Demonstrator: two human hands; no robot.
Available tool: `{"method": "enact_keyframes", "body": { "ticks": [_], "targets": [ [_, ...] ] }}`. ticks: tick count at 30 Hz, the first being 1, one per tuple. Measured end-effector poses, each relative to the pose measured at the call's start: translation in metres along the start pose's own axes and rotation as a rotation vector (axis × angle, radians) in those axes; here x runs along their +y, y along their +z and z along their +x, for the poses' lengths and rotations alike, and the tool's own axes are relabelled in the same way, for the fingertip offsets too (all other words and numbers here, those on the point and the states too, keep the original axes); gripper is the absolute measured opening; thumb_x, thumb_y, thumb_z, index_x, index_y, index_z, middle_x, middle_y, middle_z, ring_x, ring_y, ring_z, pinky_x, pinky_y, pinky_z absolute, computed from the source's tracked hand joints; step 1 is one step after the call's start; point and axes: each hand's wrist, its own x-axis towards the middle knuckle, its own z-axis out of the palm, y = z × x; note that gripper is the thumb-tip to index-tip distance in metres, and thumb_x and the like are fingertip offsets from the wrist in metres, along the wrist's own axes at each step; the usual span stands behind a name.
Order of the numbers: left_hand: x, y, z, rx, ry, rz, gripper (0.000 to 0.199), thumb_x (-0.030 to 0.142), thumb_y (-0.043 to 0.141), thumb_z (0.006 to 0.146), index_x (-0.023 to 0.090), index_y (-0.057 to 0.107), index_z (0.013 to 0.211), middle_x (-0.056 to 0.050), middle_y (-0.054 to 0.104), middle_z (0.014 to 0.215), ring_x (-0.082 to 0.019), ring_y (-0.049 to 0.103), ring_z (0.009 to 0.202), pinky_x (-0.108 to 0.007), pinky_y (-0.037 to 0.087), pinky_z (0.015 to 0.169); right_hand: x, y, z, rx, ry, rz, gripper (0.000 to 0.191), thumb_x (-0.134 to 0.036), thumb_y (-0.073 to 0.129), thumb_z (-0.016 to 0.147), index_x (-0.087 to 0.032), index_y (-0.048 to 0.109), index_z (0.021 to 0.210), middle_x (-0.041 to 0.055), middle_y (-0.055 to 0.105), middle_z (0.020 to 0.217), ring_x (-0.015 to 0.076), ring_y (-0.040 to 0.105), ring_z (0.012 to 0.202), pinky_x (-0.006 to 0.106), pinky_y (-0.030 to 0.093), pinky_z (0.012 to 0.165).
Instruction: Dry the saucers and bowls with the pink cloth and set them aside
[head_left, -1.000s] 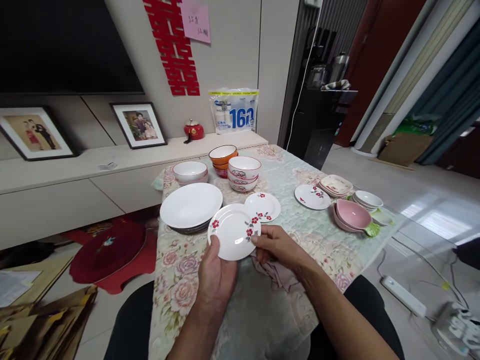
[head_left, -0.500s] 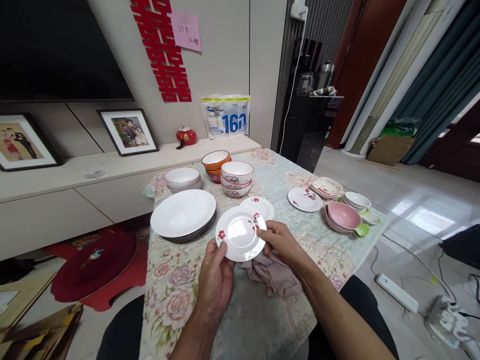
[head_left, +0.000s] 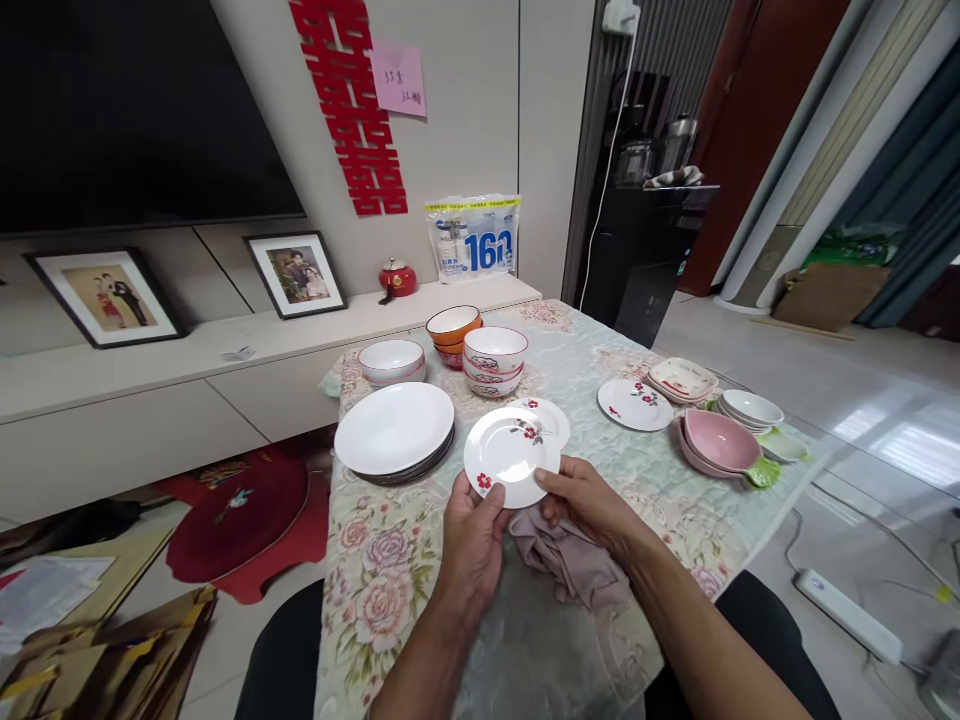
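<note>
A small white plate with red flowers (head_left: 511, 462) is held between both hands above the table. My left hand (head_left: 474, 535) grips its lower left edge, thumb on top. My right hand (head_left: 589, 502) holds its lower right edge, thumb on the rim. Behind it lies another flowered plate (head_left: 553, 420), partly covered from view. A crumpled mauve cloth (head_left: 574, 565) lies beneath my right hand. To the left is a stack of large white plates (head_left: 394, 428). Flowered plate (head_left: 634, 405) rests further right.
Bowls stand behind: white (head_left: 391, 360), orange (head_left: 453, 325) and patterned (head_left: 495, 350). Pink leaf-shaped dishes (head_left: 721, 442), small white bowls (head_left: 752, 408) and squarish dishes (head_left: 682, 378) sit near the table's right edge. A plastic bag (head_left: 476, 240) stands on the cabinet.
The held plate has turned, so its flowers now lie at the top and lower left. The view has shifted left, and both hands still hold the plate.
</note>
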Motion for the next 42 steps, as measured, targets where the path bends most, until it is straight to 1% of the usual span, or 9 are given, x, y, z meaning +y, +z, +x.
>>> {"method": "enact_keyframes", "body": {
  "ticks": [3, 6, 8, 12, 15, 18, 26, 35, 42],
  "targets": [
    [-0.006, 0.008, 0.006, -0.014, 0.007, -0.008, 0.055, 0.017, 0.083, 0.061, 0.019, 0.061, 0.112, -0.007, 0.072, 0.104, -0.019, 0.069, 0.090, -0.033, 0.056, 0.083, 0.001, 0.002, 0.000, 0.026, -0.026, 0.102, 0.039, -0.042, 0.080, 0.068, -0.012, 0.063, 0.088, 0.0008, 0.065, 0.065, 0.0076, 0.051, 0.045, 0.019, 0.042, 0.041],
    [-0.015, 0.015, 0.008, -0.063, -0.001, 0.014, 0.048, 0.026, 0.080, 0.069, 0.018, 0.061, 0.113, -0.008, 0.070, 0.108, -0.019, 0.068, 0.091, -0.032, 0.055, 0.081, -0.002, -0.004, 0.003, 0.124, -0.066, 0.190, 0.036, -0.041, 0.079, 0.069, -0.012, 0.062, 0.083, -0.0006, 0.061, 0.054, 0.0083, 0.050, 0.040, 0.019, 0.043, 0.038],
    [-0.022, 0.016, 0.007, -0.072, -0.026, 0.059, 0.045, 0.033, 0.076, 0.074, 0.017, 0.061, 0.114, -0.009, 0.069, 0.109, -0.018, 0.068, 0.087, -0.032, 0.056, 0.079, -0.007, -0.011, 0.004, 0.205, -0.099, 0.245, 0.032, -0.038, 0.077, 0.071, -0.012, 0.061, 0.081, -0.0002, 0.061, 0.054, 0.0088, 0.052, 0.039, 0.019, 0.044, 0.036],
    [-0.030, 0.012, 0.005, -0.079, -0.057, 0.191, 0.051, 0.034, 0.080, 0.069, 0.016, 0.062, 0.114, -0.011, 0.066, 0.109, -0.018, 0.068, 0.079, -0.033, 0.056, 0.074, -0.022, -0.031, 0.005, 0.389, -0.155, 0.329, 0.019, -0.024, 0.070, 0.080, -0.012, 0.060, 0.089, 0.0014, 0.066, 0.061, 0.0103, 0.058, 0.041, 0.020, 0.050, 0.037],
    [-0.031, 0.007, 0.004, -0.099, -0.073, 0.229, 0.051, 0.034, 0.080, 0.067, 0.016, 0.062, 0.111, -0.011, 0.066, 0.107, -0.018, 0.068, 0.078, -0.032, 0.054, 0.072, -0.029, -0.048, 0.006, 0.523, -0.183, 0.381, 0.008, -0.017, 0.063, 0.086, -0.013, 0.057, 0.087, 0.0004, 0.064, 0.058, 0.0119, 0.060, 0.042, 0.021, 0.053, 0.038],
    [-0.029, 0.004, 0.005, -0.107, -0.099, 0.238, 0.049, 0.033, 0.079, 0.067, 0.016, 0.062, 0.110, -0.011, 0.066, 0.107, -0.018, 0.068, 0.077, -0.032, 0.053, 0.073, -0.032, -0.061, 0.007, 0.604, -0.177, 0.413, 0.003, -0.013, 0.058, 0.090, -0.012, 0.055, 0.087, 0.0009, 0.064, 0.055, 0.0127, 0.062, 0.043, 0.021, 0.055, 0.039],
    [-0.029, 0.002, 0.005, -0.134, -0.139, 0.271, 0.053, 0.036, 0.076, 0.068, 0.015, 0.059, 0.113, -0.011, 0.064, 0.110, -0.016, 0.066, 0.075, -0.031, 0.051, 0.073, -0.028, -0.084, 0.011, 0.694, -0.137, 0.438, 0.007, -0.017, 0.056, 0.093, -0.012, 0.055, 0.099, 0.0009, 0.065, 0.051, 0.0135, 0.063, 0.042, 0.021, 0.058, 0.043],
    [-0.028, 0.002, 0.005, -0.138, -0.145, 0.264, 0.052, 0.036, 0.077, 0.068, 0.014, 0.059, 0.112, -0.011, 0.065, 0.108, -0.016, 0.066, 0.074, -0.030, 0.052, 0.071, -0.031, -0.093, 0.013, 0.717, -0.113, 0.464, 0.016, -0.020, 0.044, 0.100, -0.011, 0.056, 0.096, 0.0089, 0.071, 0.058, 0.0133, 0.062, 0.042, 0.023, 0.057, 0.042],
    [-0.027, 0.003, 0.003, -0.136, -0.144, 0.263, 0.049, 0.036, 0.077, 0.067, 0.015, 0.061, 0.109, -0.010, 0.066, 0.107, -0.015, 0.067, 0.074, -0.030, 0.052, 0.071, -0.035, -0.097, 0.014, 0.725, -0.099, 0.510, 0.021, -0.021, 0.044, 0.100, -0.014, 0.056, 0.084, 0.0041, 0.066, 0.052, 0.0117, 0.059, 0.040, 0.021, 0.054, 0.041]
  ]
}}
